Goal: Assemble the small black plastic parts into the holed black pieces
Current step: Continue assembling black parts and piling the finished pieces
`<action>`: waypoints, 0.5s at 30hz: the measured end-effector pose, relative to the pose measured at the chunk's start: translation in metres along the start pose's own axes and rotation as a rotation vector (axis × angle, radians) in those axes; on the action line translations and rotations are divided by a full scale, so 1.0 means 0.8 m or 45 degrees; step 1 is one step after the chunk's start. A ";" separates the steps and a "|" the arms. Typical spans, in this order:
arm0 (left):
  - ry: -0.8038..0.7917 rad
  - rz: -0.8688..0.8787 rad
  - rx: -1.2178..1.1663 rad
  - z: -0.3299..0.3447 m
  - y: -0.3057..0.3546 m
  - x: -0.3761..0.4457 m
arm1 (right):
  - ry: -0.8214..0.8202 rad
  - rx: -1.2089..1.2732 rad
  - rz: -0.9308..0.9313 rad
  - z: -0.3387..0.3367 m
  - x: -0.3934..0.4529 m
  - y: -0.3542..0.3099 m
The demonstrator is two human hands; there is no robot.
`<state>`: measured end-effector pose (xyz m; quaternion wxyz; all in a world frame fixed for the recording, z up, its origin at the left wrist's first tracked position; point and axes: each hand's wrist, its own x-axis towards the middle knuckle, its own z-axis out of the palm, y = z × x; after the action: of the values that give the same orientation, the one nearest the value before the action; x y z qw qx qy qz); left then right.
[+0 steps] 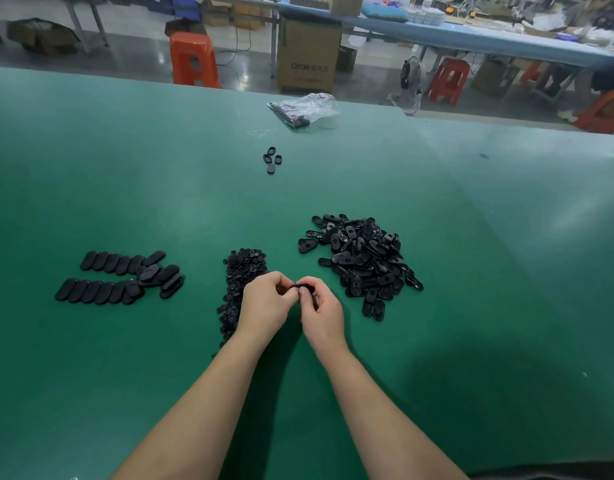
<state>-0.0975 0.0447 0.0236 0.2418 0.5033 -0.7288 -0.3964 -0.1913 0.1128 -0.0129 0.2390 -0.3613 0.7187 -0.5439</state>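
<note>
Two bare forearms reach in from the bottom edge over the green matte table top (125, 358). The left hand (264, 303) and the right hand (321, 315) meet just above the surface, fingers curled inward, and together they pinch one oval black plastic piece (305, 289) between their fingertips; whether a small part is already seated in it cannot be made out.

Just behind and partly under the left hand lies a long heap of small black plastic parts (241, 271), running from the wrist toward the middle of the table. To the right of the hands, close by, sits a larger pile of holed black oval pieces (364, 261), loosely tumbled, several with their holes facing up. Well to the left are two rows of smooth black oval pieces (118, 277), laid side by side and overlapping, with a few stacked at the right end of the rows.

Farther out, near the table's centre, four black oval pieces (272, 160) lie in a small cluster. Beyond them, near the far edge, rests a crumpled clear plastic bag (307, 107) with dark contents.

Past the table stands a brown cardboard box (309, 57) printed with letters that look like "OFOR", too blurred to be sure. An orange plastic stool (193, 58) stands to its left, and a long blue workbench (472, 39) runs behind.
</note>
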 end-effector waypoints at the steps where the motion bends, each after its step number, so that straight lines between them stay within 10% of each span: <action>1: 0.002 0.013 0.003 0.001 0.001 -0.001 | 0.006 0.000 -0.004 0.000 0.000 0.000; 15: 0.027 0.385 0.421 -0.003 -0.008 -0.010 | -0.028 0.034 0.040 -0.001 0.003 0.000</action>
<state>-0.0891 0.0505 0.0197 0.2203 0.4252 -0.8485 -0.2253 -0.1931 0.1116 -0.0129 0.2601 -0.3526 0.7144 -0.5456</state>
